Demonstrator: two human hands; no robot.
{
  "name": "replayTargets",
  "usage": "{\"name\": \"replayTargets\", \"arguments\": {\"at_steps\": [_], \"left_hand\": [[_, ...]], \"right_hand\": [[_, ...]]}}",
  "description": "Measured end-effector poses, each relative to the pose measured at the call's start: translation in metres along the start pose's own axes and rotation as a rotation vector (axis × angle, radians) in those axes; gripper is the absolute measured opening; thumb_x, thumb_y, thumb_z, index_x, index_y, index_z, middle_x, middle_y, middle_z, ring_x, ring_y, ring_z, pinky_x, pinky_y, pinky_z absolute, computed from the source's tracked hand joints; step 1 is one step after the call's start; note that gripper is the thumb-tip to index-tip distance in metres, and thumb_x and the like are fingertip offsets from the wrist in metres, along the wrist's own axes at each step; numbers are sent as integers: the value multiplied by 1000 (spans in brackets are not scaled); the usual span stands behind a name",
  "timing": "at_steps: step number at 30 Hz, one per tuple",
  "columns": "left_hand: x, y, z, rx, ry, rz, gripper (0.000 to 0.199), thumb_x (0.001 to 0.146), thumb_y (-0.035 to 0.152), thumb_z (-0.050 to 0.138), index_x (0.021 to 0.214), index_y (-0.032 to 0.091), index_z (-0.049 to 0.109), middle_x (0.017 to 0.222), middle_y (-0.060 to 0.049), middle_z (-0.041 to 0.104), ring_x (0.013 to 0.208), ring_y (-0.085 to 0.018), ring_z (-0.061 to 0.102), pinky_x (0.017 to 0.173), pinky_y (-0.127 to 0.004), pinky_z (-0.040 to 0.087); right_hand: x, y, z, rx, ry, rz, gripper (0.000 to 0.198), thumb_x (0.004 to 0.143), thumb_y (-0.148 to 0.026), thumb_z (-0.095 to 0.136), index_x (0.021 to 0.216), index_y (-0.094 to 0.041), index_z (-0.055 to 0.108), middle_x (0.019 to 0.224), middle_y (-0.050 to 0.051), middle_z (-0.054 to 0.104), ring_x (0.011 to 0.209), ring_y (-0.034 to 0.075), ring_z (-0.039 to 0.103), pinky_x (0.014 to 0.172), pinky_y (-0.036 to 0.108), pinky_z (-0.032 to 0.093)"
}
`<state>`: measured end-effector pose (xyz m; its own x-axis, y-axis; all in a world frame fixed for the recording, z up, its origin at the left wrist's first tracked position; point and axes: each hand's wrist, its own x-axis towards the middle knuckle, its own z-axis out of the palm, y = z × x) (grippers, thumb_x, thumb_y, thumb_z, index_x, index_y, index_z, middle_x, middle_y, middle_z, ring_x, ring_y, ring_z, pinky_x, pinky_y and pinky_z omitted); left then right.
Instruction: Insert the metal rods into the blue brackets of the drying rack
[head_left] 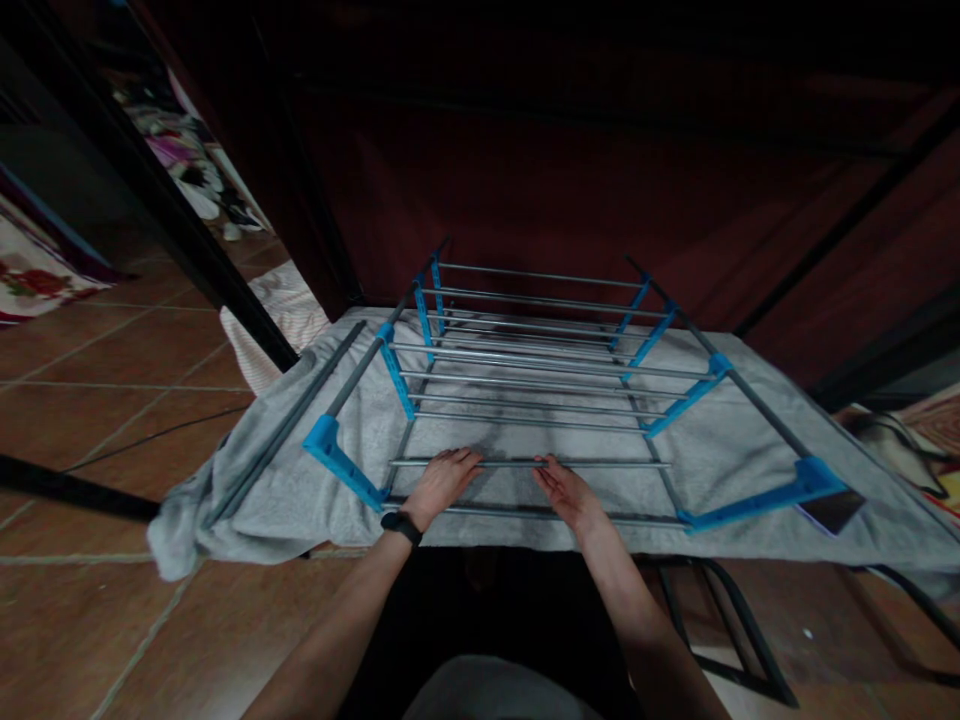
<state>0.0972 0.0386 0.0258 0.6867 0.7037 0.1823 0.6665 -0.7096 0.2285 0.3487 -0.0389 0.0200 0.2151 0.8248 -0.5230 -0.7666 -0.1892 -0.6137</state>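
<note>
A partly assembled rack of thin metal tubes, with blue plastic brackets [345, 462], lies on a grey blanket [465, 440]. Near its front side, a loose-looking metal rod [615, 464] runs crosswise between the side tubes. My left hand [442, 482], with a black band at the wrist, has its fingers closed over the left part of this rod. Closer to its middle, my right hand [564, 488] pinches the same rod between thumb and fingers. Another crossbar [510, 513] passes below both hands, by the front brackets. Whether the rod's ends are fixed cannot be made out.
Two separate grey tubes [289, 425] lie on the blanket at left. A dark flat device [832, 512] sits under the right front bracket. Dark red panels [525, 190] rise behind the rack. A black metal post [172, 200] slants across the left, above the tiled floor [97, 400].
</note>
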Motion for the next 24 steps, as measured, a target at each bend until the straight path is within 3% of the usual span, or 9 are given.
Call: {"name": "replayTargets", "arguments": {"at_steps": [4, 6, 8, 11, 14, 16, 18, 21, 24], "left_hand": [[-2, 8, -11, 61, 57, -19, 28, 104, 33, 42, 114, 21, 66, 105, -6, 69, 95, -20, 63, 93, -37, 45], [-2, 14, -19, 89, 86, -28, 27, 104, 32, 42, 114, 21, 65, 103, -6, 68, 94, -20, 63, 93, -38, 44], [0, 21, -27, 120, 99, -24, 27, 103, 31, 43, 114, 20, 65, 101, -7, 67, 94, -20, 62, 92, -38, 43], [4, 33, -41, 173, 101, 5, 26, 103, 28, 42, 116, 20, 63, 100, -7, 66, 95, -21, 60, 91, -39, 42], [7, 47, -55, 226, 108, 55, 27, 101, 21, 42, 119, 20, 62, 101, -7, 65, 95, -22, 60, 90, -40, 43], [8, 55, -66, 249, 119, 95, 28, 99, 16, 43, 122, 20, 61, 102, -8, 65, 97, -23, 59, 92, -41, 44], [9, 61, -77, 250, 151, 136, 32, 98, 13, 43, 125, 19, 59, 107, -8, 65, 102, -23, 60, 97, -42, 44], [8, 67, -92, 231, 236, 167, 39, 97, 9, 41, 131, 21, 56, 120, -10, 64, 113, -22, 59, 105, -44, 44], [5, 73, -101, 259, 342, 171, 42, 97, 9, 43, 134, 22, 56, 126, -10, 64, 122, -23, 57, 109, -45, 44]], "right_hand": [[-8, -3, -8, -129, -22, 19, 6, 81, -17, 71, 80, -20, 66, 82, 7, 74, 82, 20, 73, 81, 36, 62], [-15, -8, -14, -285, -47, -27, 15, 75, -22, 78, 86, -19, 68, 87, 9, 74, 80, 21, 72, 78, 38, 61], [-22, -14, -18, -473, -4, -271, 22, 72, -28, 81, 89, -19, 69, 90, 9, 74, 85, 23, 70, 85, 41, 59], [-32, -22, -19, -863, 59, -830, 26, 79, -32, 73, 104, -25, 70, 115, 9, 70, 116, 28, 61, 110, 52, 42], [-35, -24, -16, -1281, -33, -1100, 34, 88, -27, 61, 121, -30, 65, 131, 8, 64, 130, 29, 51, 121, 60, 20], [-33, -25, -14, -1445, -93, -1136, 36, 91, -22, 53, 124, -30, 64, 125, 7, 66, 124, 28, 55, 121, 59, 19], [-30, -29, -10, -1519, -123, -1137, 37, 93, -18, 47, 122, -32, 65, 118, 7, 68, 116, 27, 58, 118, 56, 27], [-30, -40, 1, -1533, -97, -1136, 35, 93, -19, 47, 118, -32, 67, 113, 8, 67, 106, 28, 60, 106, 50, 42], [-35, -55, 17, -1535, -52, -1130, 31, 92, -20, 48, 114, -30, 67, 112, 9, 65, 99, 27, 60, 96, 45, 47]]}}
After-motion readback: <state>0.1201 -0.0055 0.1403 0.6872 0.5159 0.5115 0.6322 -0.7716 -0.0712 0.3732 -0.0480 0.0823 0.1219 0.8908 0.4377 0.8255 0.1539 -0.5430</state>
